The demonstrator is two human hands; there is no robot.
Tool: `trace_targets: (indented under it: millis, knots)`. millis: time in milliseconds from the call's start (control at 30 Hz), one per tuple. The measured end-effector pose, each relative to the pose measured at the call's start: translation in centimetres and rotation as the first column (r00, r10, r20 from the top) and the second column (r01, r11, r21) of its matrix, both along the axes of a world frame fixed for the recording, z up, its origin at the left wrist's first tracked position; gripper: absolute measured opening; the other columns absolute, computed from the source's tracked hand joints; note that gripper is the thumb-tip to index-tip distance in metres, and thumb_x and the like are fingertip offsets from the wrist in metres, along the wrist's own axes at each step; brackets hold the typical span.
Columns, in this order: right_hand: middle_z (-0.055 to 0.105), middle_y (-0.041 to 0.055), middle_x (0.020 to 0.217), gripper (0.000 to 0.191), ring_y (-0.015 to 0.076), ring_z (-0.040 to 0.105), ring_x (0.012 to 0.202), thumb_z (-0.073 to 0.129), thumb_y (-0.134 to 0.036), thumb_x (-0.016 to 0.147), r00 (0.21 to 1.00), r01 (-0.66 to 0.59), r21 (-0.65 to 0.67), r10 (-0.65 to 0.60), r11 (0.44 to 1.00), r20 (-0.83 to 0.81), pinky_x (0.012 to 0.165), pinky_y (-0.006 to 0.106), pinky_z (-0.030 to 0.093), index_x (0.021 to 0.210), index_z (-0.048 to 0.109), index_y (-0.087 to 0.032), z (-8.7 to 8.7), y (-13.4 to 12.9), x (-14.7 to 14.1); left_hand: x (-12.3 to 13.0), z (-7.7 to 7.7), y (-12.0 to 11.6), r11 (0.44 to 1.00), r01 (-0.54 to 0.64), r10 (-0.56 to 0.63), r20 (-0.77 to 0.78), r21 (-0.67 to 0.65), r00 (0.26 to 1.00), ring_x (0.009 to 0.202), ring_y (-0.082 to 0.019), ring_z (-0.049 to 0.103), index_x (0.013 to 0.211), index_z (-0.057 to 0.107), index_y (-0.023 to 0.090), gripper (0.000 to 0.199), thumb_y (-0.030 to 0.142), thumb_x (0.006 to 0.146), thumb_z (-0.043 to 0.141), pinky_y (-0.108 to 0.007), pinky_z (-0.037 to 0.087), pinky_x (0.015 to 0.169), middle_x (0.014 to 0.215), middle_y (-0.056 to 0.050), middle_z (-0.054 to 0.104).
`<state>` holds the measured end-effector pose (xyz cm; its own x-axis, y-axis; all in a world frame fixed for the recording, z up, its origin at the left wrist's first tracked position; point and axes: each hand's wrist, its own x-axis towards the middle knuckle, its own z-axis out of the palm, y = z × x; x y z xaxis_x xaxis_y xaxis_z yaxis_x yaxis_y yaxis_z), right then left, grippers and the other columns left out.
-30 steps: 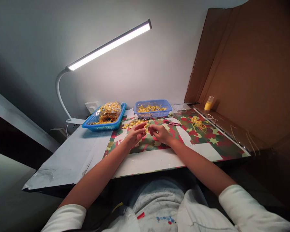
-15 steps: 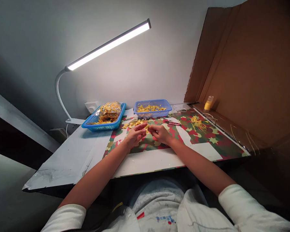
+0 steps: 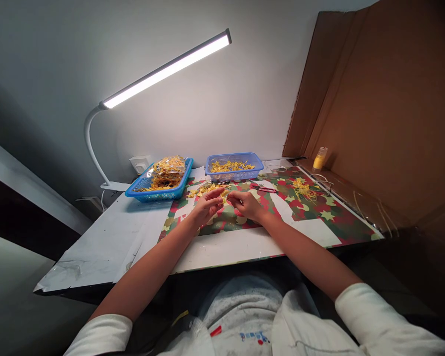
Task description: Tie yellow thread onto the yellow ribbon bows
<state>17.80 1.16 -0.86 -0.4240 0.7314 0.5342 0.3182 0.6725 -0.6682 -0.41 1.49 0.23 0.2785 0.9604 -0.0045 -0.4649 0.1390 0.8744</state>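
Observation:
My left hand (image 3: 208,207) and my right hand (image 3: 246,204) are close together over the patterned sheet on the table. Between their fingertips is a small yellow piece (image 3: 223,198), pinched by my left thumb and fingers. The fingers of my right hand are closed beside it; what they grip is too small to make out. Just behind my left hand lies a loose pile of yellow pieces (image 3: 203,190). Red-handled snippers (image 3: 266,189) rest on the sheet behind my right hand.
A blue basket (image 3: 159,195) with yellow pieces and a clear bag stands back left, near a lit lamp (image 3: 166,69). Another basket (image 3: 234,174) stands at the back middle. Yellow strands (image 3: 303,190) and a yellow-filled bottle (image 3: 320,160) are on the right, by a cardboard wall (image 3: 385,109).
My left hand has shifted very slightly, and the small yellow piece between the fingertips sits a little further left. My right hand is nearly unchanged.

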Motion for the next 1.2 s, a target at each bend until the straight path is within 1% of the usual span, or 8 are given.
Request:
trace_targets:
  millis: [100, 333, 633, 800, 900, 1033, 1100, 1200]
  knots:
    - [0.050, -0.0010, 0.061, 0.015, 0.0139, 0.040, 0.057, 0.045, -0.023, 0.086, 1.000, 0.000, -0.001, 0.000, 1.000, 0.001, 0.056, 0.027, 0.034, 0.078, 0.058, -0.022, 0.02, 0.00, 0.02, 0.01, 0.10, -0.08, 1.000, -0.003, 0.003, 0.002, -0.010, 1.000, 0.062, -0.007, 0.061, 0.085, 0.075, 0.017, 0.038, 0.006, 0.049, 0.082, -0.019, 0.049, 0.060, 0.078, -0.001, 0.070]
    - [0.049, -0.0016, 0.061, 0.015, 0.0131, 0.040, 0.056, 0.046, -0.023, 0.087, 1.000, 0.005, -0.009, -0.005, 1.000, -0.003, 0.056, 0.026, 0.032, 0.077, 0.057, -0.022, 0.09, -0.12, 0.02, -0.04, -0.05, -0.13, 1.000, 0.027, -0.026, -0.018, 0.010, 0.999, 0.064, -0.008, 0.061, 0.088, 0.074, 0.017, 0.038, 0.008, 0.052, 0.082, -0.018, 0.049, 0.060, 0.080, -0.001, 0.069]
    - [0.047, -0.0029, 0.061, 0.016, 0.0106, 0.039, 0.055, 0.046, -0.025, 0.086, 0.998, -0.019, -0.037, 0.016, 0.999, -0.061, 0.054, 0.024, 0.031, 0.075, 0.056, -0.019, 0.04, -0.27, -0.12, -0.26, -0.51, 0.17, 0.995, 0.097, -0.098, 0.043, 0.017, 0.994, 0.063, -0.007, 0.060, 0.092, 0.072, 0.016, 0.039, 0.005, 0.055, 0.079, -0.018, 0.048, 0.059, 0.077, -0.001, 0.068]
    - [0.046, -0.0034, 0.060, 0.014, 0.0103, 0.038, 0.055, 0.048, -0.024, 0.086, 0.999, -0.011, -0.048, 0.008, 0.999, -0.053, 0.054, 0.024, 0.031, 0.077, 0.057, -0.019, 0.13, -0.26, -0.11, -0.28, -0.51, 0.32, 0.999, 0.048, -0.047, 0.071, -0.004, 0.996, 0.067, -0.008, 0.061, 0.088, 0.072, 0.017, 0.039, 0.001, 0.053, 0.077, -0.019, 0.048, 0.063, 0.085, -0.001, 0.069]
    - [0.048, -0.0027, 0.063, 0.013, 0.0105, 0.039, 0.057, 0.048, -0.024, 0.086, 0.998, -0.014, -0.047, 0.011, 0.999, -0.060, 0.055, 0.024, 0.031, 0.078, 0.057, -0.019, 0.17, -0.24, -0.08, -0.33, -0.42, 0.42, 1.000, 0.024, -0.024, 0.087, -0.007, 0.996, 0.062, -0.007, 0.059, 0.079, 0.070, 0.016, 0.031, 0.001, 0.053, 0.075, -0.020, 0.048, 0.060, 0.080, 0.000, 0.069]
    - [0.050, -0.0022, 0.064, 0.014, 0.0105, 0.040, 0.057, 0.046, -0.023, 0.086, 0.998, -0.022, -0.020, 0.021, 1.000, -0.059, 0.056, 0.024, 0.032, 0.079, 0.057, -0.019, 0.16, -0.23, -0.11, -0.27, -0.25, 0.35, 1.000, 0.030, -0.030, 0.091, 0.001, 0.995, 0.061, -0.007, 0.058, 0.081, 0.071, 0.015, 0.025, 0.007, 0.058, 0.074, -0.019, 0.047, 0.057, 0.081, -0.002, 0.070]
    - [0.050, -0.0021, 0.064, 0.014, 0.0107, 0.041, 0.057, 0.045, -0.023, 0.087, 0.998, -0.023, -0.005, 0.023, 1.000, -0.056, 0.056, 0.025, 0.032, 0.079, 0.057, -0.019, 0.11, -0.22, -0.13, -0.18, -0.20, 0.25, 0.999, 0.033, -0.033, 0.091, 0.000, 0.995, 0.060, -0.006, 0.057, 0.082, 0.072, 0.015, 0.025, 0.008, 0.058, 0.076, -0.019, 0.046, 0.057, 0.078, -0.001, 0.069]
    - [0.049, -0.0023, 0.065, 0.014, 0.0108, 0.040, 0.057, 0.046, -0.024, 0.088, 0.998, -0.031, 0.000, 0.031, 1.000, -0.053, 0.056, 0.025, 0.032, 0.079, 0.056, -0.019, -0.01, -0.19, -0.13, -0.07, -0.20, 0.10, 0.999, 0.043, -0.042, 0.081, -0.004, 0.996, 0.059, -0.006, 0.057, 0.083, 0.074, 0.015, 0.033, 0.006, 0.052, 0.080, -0.018, 0.047, 0.058, 0.073, -0.001, 0.068]
